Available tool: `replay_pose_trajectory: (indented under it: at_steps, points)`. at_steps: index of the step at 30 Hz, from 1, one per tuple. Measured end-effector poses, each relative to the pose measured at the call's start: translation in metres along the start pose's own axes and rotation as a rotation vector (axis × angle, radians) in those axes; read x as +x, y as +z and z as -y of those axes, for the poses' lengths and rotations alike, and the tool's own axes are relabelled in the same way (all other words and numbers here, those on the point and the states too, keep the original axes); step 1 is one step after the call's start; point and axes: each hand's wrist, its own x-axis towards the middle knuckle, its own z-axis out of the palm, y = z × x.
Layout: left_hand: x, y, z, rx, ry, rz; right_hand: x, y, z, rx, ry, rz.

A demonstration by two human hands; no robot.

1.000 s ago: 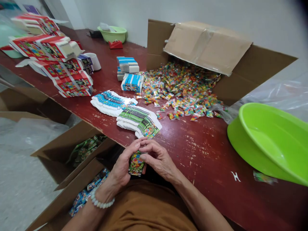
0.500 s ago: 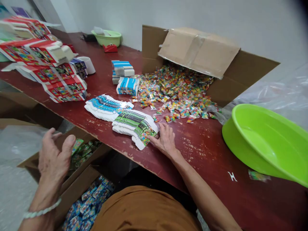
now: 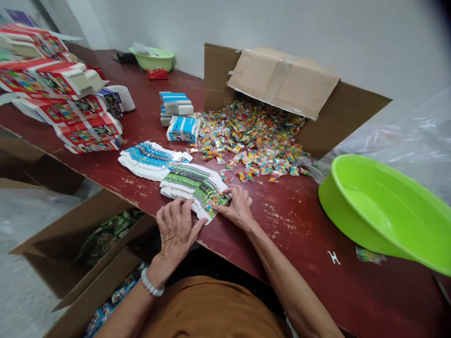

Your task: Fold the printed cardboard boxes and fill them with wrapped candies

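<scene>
A fanned row of flat green candy cartons (image 3: 186, 177) lies on the dark red table in front of me, overlapping a fanned row of blue cartons (image 3: 146, 157) on its left. My right hand (image 3: 237, 206) grips the end green carton (image 3: 210, 199) at its right side, thumb on the printed face and index finger at the edge. My left hand (image 3: 178, 230) is at the near side of the same carton, fingers stretched and thumb apart. Its fingertips reach the white flaps, and I see nothing held in it.
Wrapped candies (image 3: 253, 141) spill from a tipped cardboard box (image 3: 282, 84). A green basin (image 3: 380, 220) stands right. Blue carton bundles (image 3: 183, 129) and stacked red carton bundles (image 3: 84, 117) sit left. Below the table edge, an open cardboard box (image 3: 59, 263) holds green packs (image 3: 112, 234).
My left hand has moved right and up, from above the box of green packs to the end green carton. My right hand stays at that carton. The view has shifted slightly.
</scene>
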Motion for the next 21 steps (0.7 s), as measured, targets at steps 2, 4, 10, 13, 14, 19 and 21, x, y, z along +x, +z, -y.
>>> replay_pose_trajectory:
  at_steps: [2,4,10,13,14,19,21]
  points:
    - [-0.001,0.000,-0.001,0.024,0.002,0.002,0.000,-0.001,-0.002,0.091,0.001,-0.030]
    - [-0.002,-0.001,-0.002,0.032,0.010,0.013,-0.003,-0.001,-0.003,0.223,-0.025,-0.079]
    - [-0.004,-0.007,-0.007,-0.124,0.007,0.002,-0.022,-0.010,0.008,0.504,-0.036,-0.140]
    - [-0.002,-0.013,-0.010,-0.357,-0.035,0.068,-0.030,-0.016,0.013,0.566,-0.046,-0.127]
    - [-0.001,-0.015,-0.012,-0.467,-0.059,0.118,-0.032,-0.018,0.013,0.581,-0.052,-0.128]
    - [0.009,-0.031,-0.019,-1.074,-0.302,0.473,-0.037,-0.030,0.007,0.691,-0.112,-0.099]
    - [0.012,-0.037,-0.021,-1.385,-0.388,0.665,-0.039,-0.039,0.005,0.748,-0.156,-0.035]
